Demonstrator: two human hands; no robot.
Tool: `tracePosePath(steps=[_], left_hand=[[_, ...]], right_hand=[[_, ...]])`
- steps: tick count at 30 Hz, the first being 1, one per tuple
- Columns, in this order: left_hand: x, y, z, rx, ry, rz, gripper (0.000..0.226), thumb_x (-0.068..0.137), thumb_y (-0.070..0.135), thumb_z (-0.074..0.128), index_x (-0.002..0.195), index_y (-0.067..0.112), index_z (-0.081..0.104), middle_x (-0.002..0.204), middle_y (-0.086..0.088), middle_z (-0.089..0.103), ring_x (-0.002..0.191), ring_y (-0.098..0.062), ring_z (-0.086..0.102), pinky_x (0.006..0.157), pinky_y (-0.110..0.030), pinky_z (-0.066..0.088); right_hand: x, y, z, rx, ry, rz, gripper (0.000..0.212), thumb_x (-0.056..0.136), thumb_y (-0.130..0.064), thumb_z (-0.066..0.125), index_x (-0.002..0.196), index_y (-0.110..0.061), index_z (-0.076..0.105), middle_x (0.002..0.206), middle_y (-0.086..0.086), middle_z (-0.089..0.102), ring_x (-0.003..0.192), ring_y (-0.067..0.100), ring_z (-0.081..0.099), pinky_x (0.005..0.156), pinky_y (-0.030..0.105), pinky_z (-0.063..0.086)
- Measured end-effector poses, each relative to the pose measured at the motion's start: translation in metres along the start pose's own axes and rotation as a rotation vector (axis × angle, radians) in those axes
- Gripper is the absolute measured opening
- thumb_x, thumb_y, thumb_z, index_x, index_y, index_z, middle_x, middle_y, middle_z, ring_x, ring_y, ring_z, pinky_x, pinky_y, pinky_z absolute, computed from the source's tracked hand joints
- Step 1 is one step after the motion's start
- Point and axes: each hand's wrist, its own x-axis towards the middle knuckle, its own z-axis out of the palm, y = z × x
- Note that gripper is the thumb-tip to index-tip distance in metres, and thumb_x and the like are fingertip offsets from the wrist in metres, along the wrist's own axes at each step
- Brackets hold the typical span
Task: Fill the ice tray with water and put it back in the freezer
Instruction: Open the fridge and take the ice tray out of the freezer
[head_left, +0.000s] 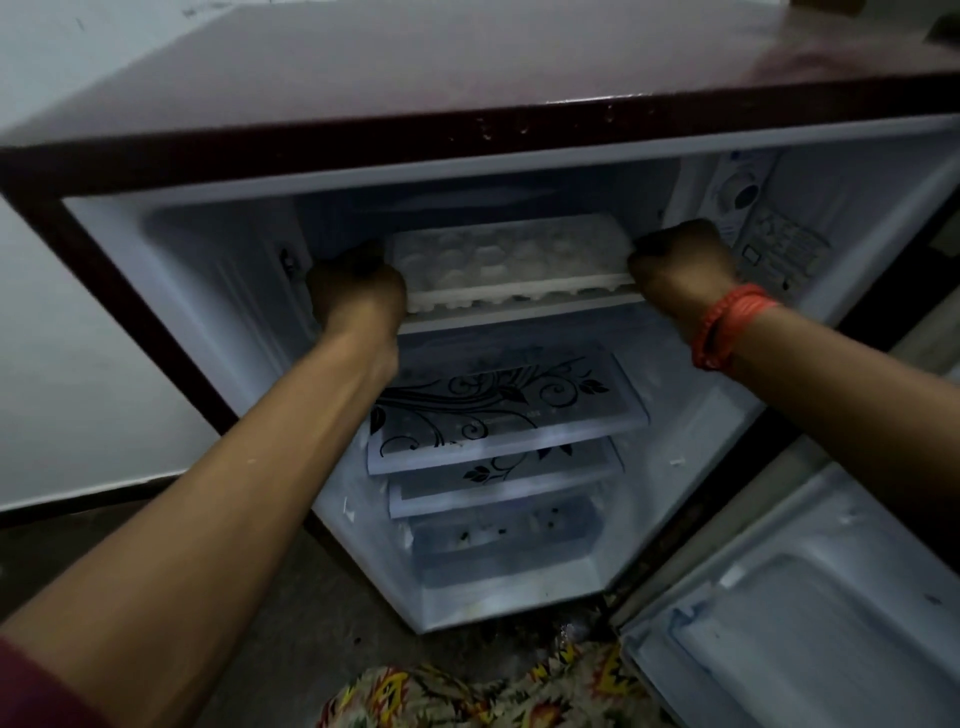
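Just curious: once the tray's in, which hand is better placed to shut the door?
Probably the right hand: the open door lies on its side, with the left hand beyond the ice tray.

- Your left hand (358, 291) curls round the left end of the ice tray (509, 260); its fingertips are hidden behind the knuckles.
- Your right hand (680, 275) grips the right end the same way, fingertips out of sight.
- The tray's cells are blurred and dim; you cannot tell whether they hold water.
- The printed label (779, 244) beside your right hand is too blurred to read.
- The dark specks in the bottom drawer (504, 530) are too small to identify.
- The open door (810, 613) is cut off by the right and bottom edges.
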Motion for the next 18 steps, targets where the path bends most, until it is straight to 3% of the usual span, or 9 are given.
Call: tracePosePath(steps=[2,4,5,6,9,13,16,18], left_hand=[[-0.008,-0.002,-0.007,-0.005,-0.035,0.005,0.036,0.098,-0.007,0.053,0.123,0.013,0.069,0.112,-0.007,0.071,0.104,-0.026,0.071,0.092,-0.041,0.062],[-0.020,-0.005,-0.018,0.012,-0.068,0.013,0.039,0.096,-0.009,0.055,0.124,0.016,0.069,0.103,0.001,0.070,0.093,-0.018,0.071,0.076,-0.027,0.064],[-0.027,-0.006,-0.024,0.013,-0.083,0.029,0.041,0.095,-0.009,0.056,0.123,0.017,0.069,0.099,0.004,0.069,0.086,-0.013,0.070,0.068,-0.021,0.062],[-0.034,-0.006,-0.030,0.008,-0.098,0.047,0.042,0.094,-0.010,0.056,0.123,0.018,0.069,0.095,0.007,0.068,0.082,-0.011,0.069,0.065,-0.019,0.060],[-0.055,-0.008,-0.046,0.003,-0.105,0.052,0.046,0.090,-0.013,0.059,0.129,0.011,0.068,0.096,0.005,0.069,0.087,-0.011,0.071,0.076,-0.024,0.063],[-0.075,-0.013,-0.065,-0.008,-0.124,0.003,0.044,0.088,-0.015,0.061,0.124,0.008,0.071,0.104,0.002,0.073,0.090,-0.009,0.071,0.073,-0.019,0.061],[-0.090,-0.015,-0.078,-0.011,-0.147,-0.043,0.045,0.089,-0.014,0.064,0.129,0.007,0.069,0.117,-0.005,0.075,0.099,-0.014,0.073,0.090,-0.029,0.062],[-0.102,-0.016,-0.083,-0.014,-0.169,-0.076,0.045,0.090,-0.013,0.065,0.130,0.007,0.068,0.117,-0.005,0.075,0.099,-0.012,0.073,0.088,-0.028,0.062]], right_hand=[[-0.017,0.006,-0.006,0.058,0.055,0.028,0.019,0.092,-0.009,0.055,0.082,0.004,0.064,0.082,0.009,0.062,0.079,0.025,0.059,0.062,0.028,0.047],[-0.037,0.010,-0.012,0.056,0.102,0.085,0.026,0.093,-0.014,0.059,0.113,0.000,0.068,0.106,0.014,0.068,0.091,0.025,0.063,0.070,0.024,0.051],[-0.045,0.011,-0.013,0.064,0.127,0.104,0.030,0.092,-0.017,0.061,0.118,-0.003,0.066,0.111,0.014,0.067,0.094,0.025,0.064,0.072,0.022,0.049],[-0.054,0.013,-0.014,0.080,0.150,0.110,0.030,0.092,-0.018,0.062,0.118,-0.005,0.067,0.112,0.014,0.068,0.098,0.026,0.064,0.076,0.023,0.049],[-0.085,0.018,-0.018,0.152,0.166,0.132,0.027,0.090,-0.016,0.062,0.114,-0.010,0.072,0.110,0.011,0.071,0.106,0.025,0.065,0.093,0.029,0.052],[-0.128,0.023,-0.026,0.221,0.176,0.183,0.023,0.088,-0.015,0.063,0.107,-0.014,0.075,0.092,0.000,0.072,0.092,0.017,0.067,0.087,0.025,0.050],[-0.155,0.034,-0.030,0.327,0.141,0.228,0.025,0.087,-0.011,0.063,0.108,-0.008,0.075,0.098,0.008,0.076,0.099,0.026,0.070,0.098,0.041,0.054],[-0.176,0.041,-0.036,0.344,0.146,0.252,0.024,0.086,-0.010,0.062,0.106,-0.009,0.075,0.096,0.008,0.076,0.096,0.026,0.072,0.095,0.045,0.055]])
